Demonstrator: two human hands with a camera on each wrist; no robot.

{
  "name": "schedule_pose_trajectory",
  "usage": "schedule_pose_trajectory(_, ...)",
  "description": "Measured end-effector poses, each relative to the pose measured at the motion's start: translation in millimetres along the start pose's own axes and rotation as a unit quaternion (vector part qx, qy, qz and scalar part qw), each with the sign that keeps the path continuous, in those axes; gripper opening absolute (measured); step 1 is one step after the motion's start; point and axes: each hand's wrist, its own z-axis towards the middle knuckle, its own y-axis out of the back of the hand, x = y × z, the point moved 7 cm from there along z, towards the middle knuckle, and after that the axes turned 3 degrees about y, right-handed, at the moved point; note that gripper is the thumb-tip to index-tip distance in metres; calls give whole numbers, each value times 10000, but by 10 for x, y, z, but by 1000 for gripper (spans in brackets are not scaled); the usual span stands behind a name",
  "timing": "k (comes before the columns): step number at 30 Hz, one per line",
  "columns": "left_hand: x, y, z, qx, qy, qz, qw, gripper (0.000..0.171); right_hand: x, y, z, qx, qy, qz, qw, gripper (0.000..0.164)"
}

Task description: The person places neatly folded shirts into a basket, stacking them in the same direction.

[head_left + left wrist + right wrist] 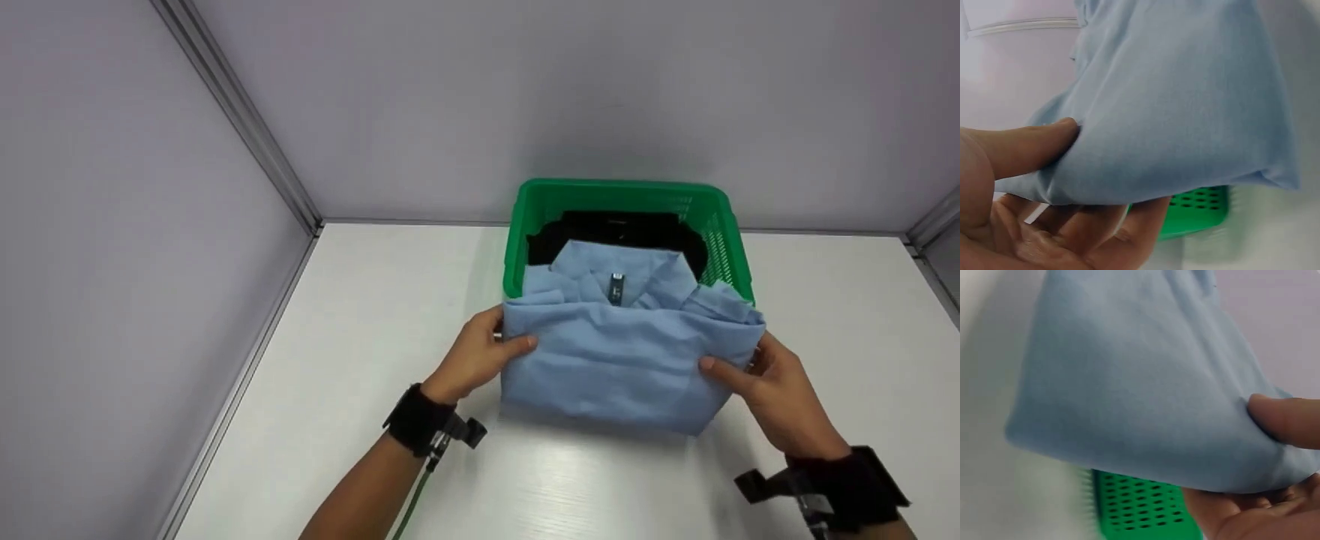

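A folded light-blue collared shirt (600,360) is held up between both hands, its collar toward the back wall and a dark label showing inside the neck. My left hand (480,352) grips its left edge, thumb on top and fingers underneath. At the opposite edge my right hand (776,390) pinches the cloth the same way. Behind and partly under the shirt stands a green plastic basket (622,187) with a folded black garment (622,229) in it. The shirt overlaps the basket's front rim in the head view. Both wrist views show the basket's perforated wall (1199,205) below the cloth.
The white table (390,315) meets a pale back wall (450,112) just behind the basket. A left side panel (112,262) with a metal frame borders the table. A green cable (412,502) runs from the left wrist strap.
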Motion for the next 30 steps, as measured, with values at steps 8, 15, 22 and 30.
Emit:
schedule_pose_trajectory(8, -440, 238, 343, -410, -561, 39, 9976, 49, 492, 175, 310, -263, 1031, 342, 9937, 78)
schedule_pose_trajectory(15, -586, 298, 586, -512, -648, -22, 9966, 46, 700, 314, 499, -161, 814, -444, 9956, 77)
schedule_pose_trajectory(22, -519, 270, 768, -491, -589, -115, 9970, 46, 709, 322, 648, -16, 827, -433, 9956, 76)
schedule_pose_trajectory(30, -205, 152, 831, -153, 595, -234, 9978, 51, 437, 140, 735, 689, -46, -730, 9949, 86)
